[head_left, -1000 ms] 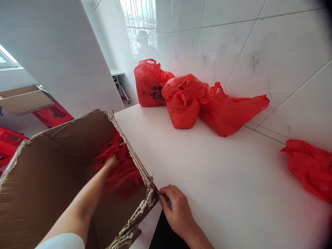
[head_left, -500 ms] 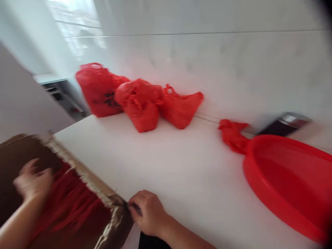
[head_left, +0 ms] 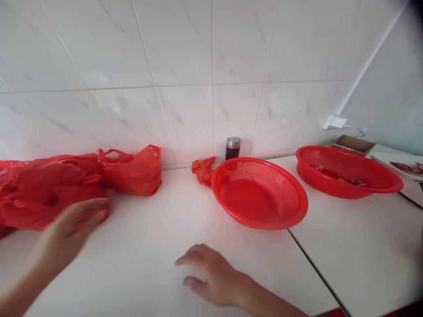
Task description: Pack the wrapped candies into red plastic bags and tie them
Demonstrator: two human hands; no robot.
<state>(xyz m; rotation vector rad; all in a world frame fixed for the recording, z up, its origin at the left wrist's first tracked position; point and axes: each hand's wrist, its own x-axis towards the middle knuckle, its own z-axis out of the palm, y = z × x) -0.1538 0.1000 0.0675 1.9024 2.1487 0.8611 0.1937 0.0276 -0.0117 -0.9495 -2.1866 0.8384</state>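
My left hand (head_left: 71,231) is raised over the white tabletop (head_left: 142,259), its fingers stretched out and slightly blurred, holding nothing. Just behind it lie full red plastic bags (head_left: 49,185), which it partly covers; whether it touches them I cannot tell. Another red plastic bag (head_left: 132,174) with loop handles leans by the wall to their right. My right hand (head_left: 211,273) hovers over the table's front part, thumb and fingers apart, with nothing in it. Beyond it sits a round red plastic basket (head_left: 254,198) with meshed sides.
A crumpled red bag (head_left: 203,171) and a dark jar with a silver lid (head_left: 233,148) stand behind the basket. At right, a second red basket (head_left: 346,176) holds small wrapped items. A cardboard box (head_left: 353,144) is farther back. A tiled wall (head_left: 185,114) bounds the rear.
The view has swung right, so the cardboard box with red contents is out of sight. My left hand has come out of that box, and my right hand has let go of its edge.
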